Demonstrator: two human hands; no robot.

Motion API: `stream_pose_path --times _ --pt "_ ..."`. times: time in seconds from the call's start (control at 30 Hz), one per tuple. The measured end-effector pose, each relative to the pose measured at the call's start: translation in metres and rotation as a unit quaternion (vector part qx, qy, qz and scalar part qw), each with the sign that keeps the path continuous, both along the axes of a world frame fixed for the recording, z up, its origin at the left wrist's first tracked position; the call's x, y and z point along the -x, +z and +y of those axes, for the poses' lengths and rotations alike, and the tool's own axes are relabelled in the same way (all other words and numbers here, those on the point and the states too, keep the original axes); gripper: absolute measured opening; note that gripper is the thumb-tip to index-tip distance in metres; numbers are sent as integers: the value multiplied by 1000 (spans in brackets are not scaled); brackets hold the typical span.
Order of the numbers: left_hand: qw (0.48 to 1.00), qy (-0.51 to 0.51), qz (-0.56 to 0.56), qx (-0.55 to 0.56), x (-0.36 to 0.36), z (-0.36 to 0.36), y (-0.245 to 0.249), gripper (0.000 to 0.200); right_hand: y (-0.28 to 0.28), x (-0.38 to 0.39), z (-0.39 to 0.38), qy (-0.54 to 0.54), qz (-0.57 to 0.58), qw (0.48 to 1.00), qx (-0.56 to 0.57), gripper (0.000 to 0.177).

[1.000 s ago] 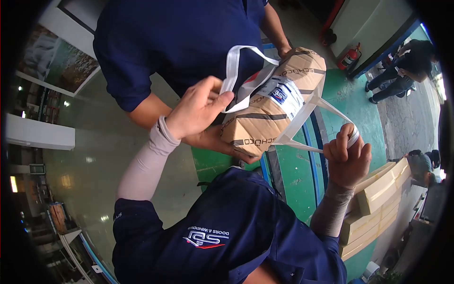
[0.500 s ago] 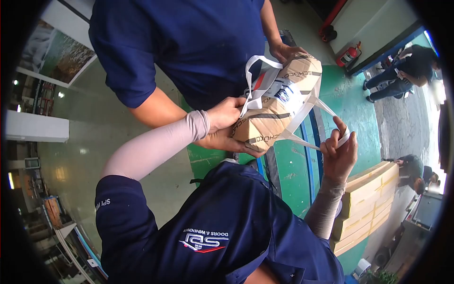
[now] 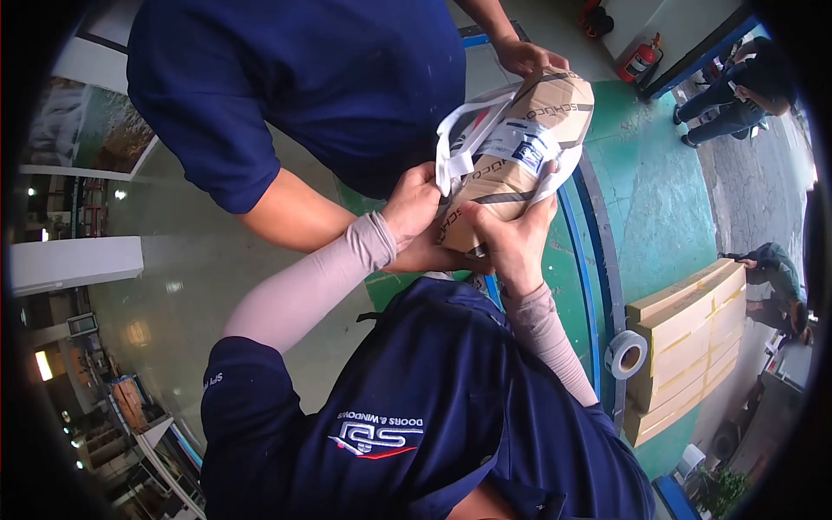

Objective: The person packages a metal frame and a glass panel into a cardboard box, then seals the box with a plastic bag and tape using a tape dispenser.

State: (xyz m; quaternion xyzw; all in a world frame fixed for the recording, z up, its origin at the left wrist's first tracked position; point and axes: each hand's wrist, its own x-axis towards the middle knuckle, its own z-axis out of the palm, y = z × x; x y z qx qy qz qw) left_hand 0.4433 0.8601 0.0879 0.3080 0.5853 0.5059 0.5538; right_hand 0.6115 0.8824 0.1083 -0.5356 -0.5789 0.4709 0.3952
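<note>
A bundle wrapped in brown printed cardboard [image 3: 507,184], marked SCHÜCO, is held up between me and a co-worker. A clear-taped label and white straps [image 3: 464,163] lie over it. My left hand [image 3: 412,206] is closed on a white strap at the bundle's left side. My right hand [image 3: 517,241] grips the bundle's near right part, thumb on top; its fingers are largely hidden on the far side, beside the other strap. The co-worker's one hand [image 3: 530,59] supports the far end. Their other hand, mostly hidden behind my left hand and wrist, is under the near end.
The co-worker in a dark blue shirt [image 3: 303,78] stands opposite, very close. Long cardboard boxes [image 3: 685,347] are stacked at right, beside a tape roll [image 3: 625,354]. A fire extinguisher [image 3: 639,59] stands at upper right. Other people [image 3: 737,95] are farther right. Blue rails [image 3: 582,277] run below.
My right hand has moved left from holding the white strap out in a loop to gripping the bundle itself. That strap now lies slack against the side. My left hand stays on its strap.
</note>
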Motion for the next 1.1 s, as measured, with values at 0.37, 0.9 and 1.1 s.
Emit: stream_pose_path --times 0.37,0.9,1.1 --pt "995 -30 -93 26 -2 7 12 32 29 -13 22 217 -235 914 -250 85" --pt "960 -176 197 96 18 24 -30 37 19 -8 26 209 -218 927 -221 116" --pt "979 -156 74 112 12 -1 -8 41 23 -4 28 205 -200 940 -187 117"
